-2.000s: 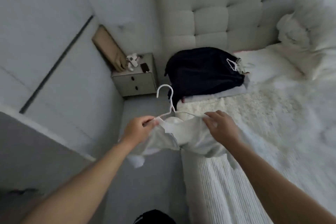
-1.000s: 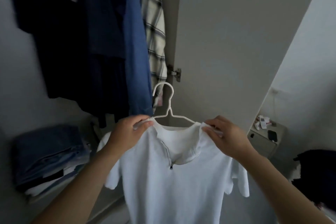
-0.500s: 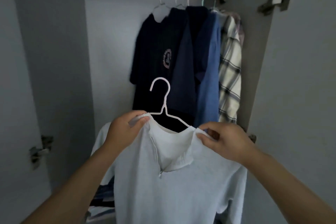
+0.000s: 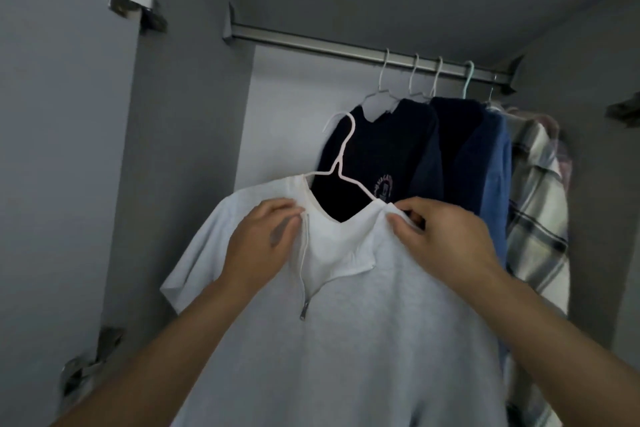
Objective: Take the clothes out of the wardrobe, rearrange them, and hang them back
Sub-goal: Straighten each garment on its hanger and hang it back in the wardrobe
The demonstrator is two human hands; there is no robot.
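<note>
1. A white short-sleeved shirt (image 4: 363, 340) fills the lower middle of the view, held up in front of the open wardrobe, below the rail (image 4: 346, 47) and apart from it.
2. The shirt is pale and faintly textured, with a short zip (image 4: 304, 288) at the neck; the zip is undone, the collar folds open, and the metal pull hangs at the bottom of the opening.
3. It sits on a white wire hanger (image 4: 341, 156), whose hook tilts to the left and is free of the rail.
4. The left hand (image 4: 258, 246) lies on the shirt's left shoulder by the collar, its fingers curled round the cloth and the hanger arm beneath.
5. The right hand (image 4: 446, 239) pinches the right edge of the collar between thumb and forefinger, the other fingers curled behind.
6. Behind the shirt, at the right end of the rail, hang a navy sweatshirt (image 4: 391, 149) with a round crest, a dark garment (image 4: 453, 135) next to it, a blue shirt (image 4: 495, 177) and a plaid shirt (image 4: 536, 211), packed close together.
7. The left stretch of the rail carries nothing.
8. A metal hinge (image 4: 133, 3) shows on the wardrobe's left side, high up.
</note>
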